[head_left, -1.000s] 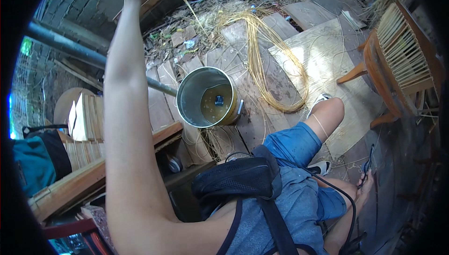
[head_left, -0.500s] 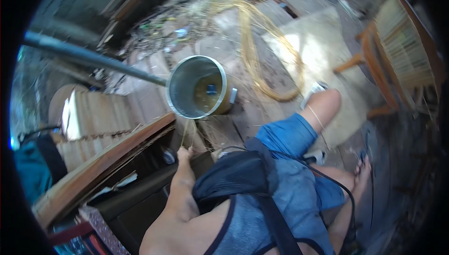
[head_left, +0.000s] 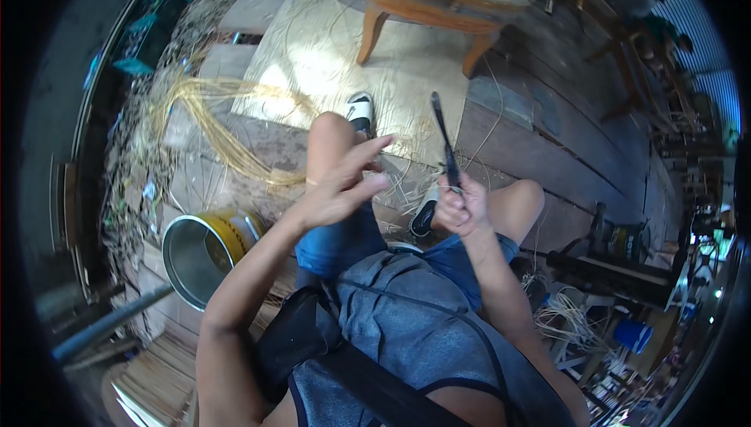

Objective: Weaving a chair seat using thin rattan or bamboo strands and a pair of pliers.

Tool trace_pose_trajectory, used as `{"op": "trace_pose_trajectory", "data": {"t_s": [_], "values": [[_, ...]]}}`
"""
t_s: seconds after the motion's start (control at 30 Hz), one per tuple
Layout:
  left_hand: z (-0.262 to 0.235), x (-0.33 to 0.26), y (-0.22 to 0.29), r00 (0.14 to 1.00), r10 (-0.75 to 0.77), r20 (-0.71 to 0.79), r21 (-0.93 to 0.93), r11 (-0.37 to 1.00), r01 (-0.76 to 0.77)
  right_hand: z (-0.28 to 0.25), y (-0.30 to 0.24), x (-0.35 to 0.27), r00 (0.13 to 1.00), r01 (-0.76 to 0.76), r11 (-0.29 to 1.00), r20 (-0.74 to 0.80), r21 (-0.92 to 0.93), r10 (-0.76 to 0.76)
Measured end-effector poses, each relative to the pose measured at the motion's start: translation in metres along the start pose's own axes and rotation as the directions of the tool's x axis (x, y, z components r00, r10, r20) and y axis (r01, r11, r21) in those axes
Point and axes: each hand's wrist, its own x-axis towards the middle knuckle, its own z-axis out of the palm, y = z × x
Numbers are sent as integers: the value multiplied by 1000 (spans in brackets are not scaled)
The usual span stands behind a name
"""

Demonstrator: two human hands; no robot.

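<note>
My left hand [head_left: 336, 188] is in front of me beside my bent left knee, its fingers spread and nothing visible in them. My right hand [head_left: 461, 206] is closed around the lower end of a slender black tool [head_left: 443, 129], which points up and away from me. Its exact kind I cannot make out. Past my left knee, a looped bundle of pale yellow strands [head_left: 219, 133] lies on the floor. A wooden chair [head_left: 426, 6] with a slatted cane part stands beyond my feet on a pale sheet [head_left: 293, 55].
At my left a yellow bucket [head_left: 205, 259] stands near a grey pole [head_left: 109, 323]. Coiled pale strands [head_left: 575, 317] and a small blue container [head_left: 632, 335] are at the lower right. Thin loose strips lie between my feet. Wooden furniture stands at the far right.
The view has swung to the right. My left hand has left the bucket's side, where it pinched a thin strand, and is now spread in front of me. My right hand and the black tool have come into view.
</note>
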Motion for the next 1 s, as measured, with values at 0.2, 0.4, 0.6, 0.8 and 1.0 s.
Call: {"op": "trace_pose_trajectory", "data": {"t_s": [0.2, 0.4, 0.6, 0.8, 1.0], "values": [[20, 110, -17, 925, 102, 367, 315, 922, -227, -22, -22, -25, 970, 94, 995, -220, -41, -101], [-68, 218, -62, 978, 173, -117, 760, 649, -23, -88, -61, -71, 804, 72, 968, -560, -239, -198], [-99, 245, -96, 847, -493, 198, 702, 675, 229, -114, -65, -40, 614, -20, 884, -703, -467, -358], [-183, 150, -221, 793, -373, -482, 430, 688, 585, -127, -61, -33, 573, -194, 842, -755, -503, -319], [-176, 19, -408, 595, -705, -387, 501, 381, 777, -125, -57, -17, 620, -312, 892, -781, -327, -70]]}}
